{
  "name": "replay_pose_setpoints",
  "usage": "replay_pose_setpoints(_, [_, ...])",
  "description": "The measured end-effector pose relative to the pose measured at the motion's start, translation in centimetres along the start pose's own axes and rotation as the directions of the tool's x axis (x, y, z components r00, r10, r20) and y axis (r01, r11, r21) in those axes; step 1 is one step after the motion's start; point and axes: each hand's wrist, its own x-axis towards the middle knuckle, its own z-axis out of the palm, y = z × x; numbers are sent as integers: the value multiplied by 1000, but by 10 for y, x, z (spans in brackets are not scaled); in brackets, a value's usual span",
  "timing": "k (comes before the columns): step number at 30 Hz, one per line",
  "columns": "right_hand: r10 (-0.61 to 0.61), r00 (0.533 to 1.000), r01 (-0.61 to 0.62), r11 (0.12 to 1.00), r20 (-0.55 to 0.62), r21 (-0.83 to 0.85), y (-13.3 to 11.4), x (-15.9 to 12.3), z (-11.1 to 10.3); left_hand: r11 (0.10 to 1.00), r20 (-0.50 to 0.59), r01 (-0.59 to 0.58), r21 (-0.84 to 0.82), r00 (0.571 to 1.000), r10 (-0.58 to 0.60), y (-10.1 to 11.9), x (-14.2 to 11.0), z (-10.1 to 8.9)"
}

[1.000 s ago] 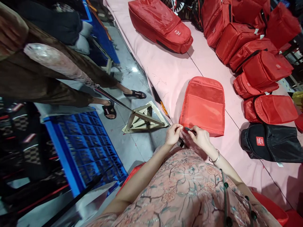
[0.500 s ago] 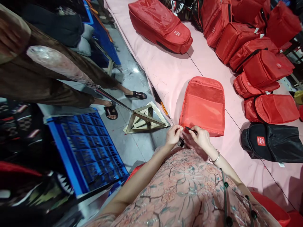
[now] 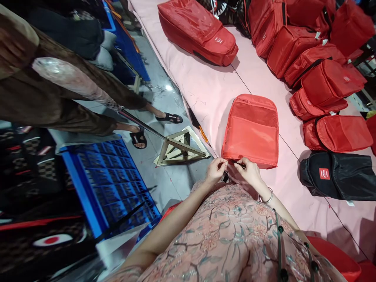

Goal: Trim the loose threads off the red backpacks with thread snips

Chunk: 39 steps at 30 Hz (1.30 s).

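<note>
A red fabric bag panel with a darker mesh-like upper section lies flat on the pink-covered table in front of me. At its near left corner, my left hand is closed in a pinch; what is between the fingertips is too small to make out. My right hand is beside it at the panel's near edge, its fingers closed around small black thread snips pointing toward the left hand. A small black piece shows just below, between my hands.
Several red bags are lined up along the right, with a black bag nearest. Another red bag lies at the far end. To the left are a blue crate, a triangular stand base and a standing person.
The snips have shifted slightly and their tip shows less clearly beside the left fingertips. Both hands stay at the panel's near edge. The view has tilted a little.
</note>
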Motion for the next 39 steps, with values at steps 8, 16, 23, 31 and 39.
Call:
replay_pose_setpoints(8, [-32,999,31,996,-11,-79,-2,6,2,1000,21,0,26,1000,-1,4,1,-1])
replay_pose_setpoints(16, [-59,998,59,998,-8,-32,3,6,3,996,101,-11,94,995,1,1,-1,-1])
replay_pose_setpoints(23, [-53,998,58,990,-43,125,14,1,0,794,268,428,-432,902,-340,3,-2,0])
replay_pose_setpoints(31, [-28,998,42,966,-59,254,18,-1,3,434,274,548,-715,791,-547,24,7,7])
replay_pose_setpoints(39, [-6,1000,11,974,-25,224,16,3,5,567,205,533,-628,816,-540,23,4,9])
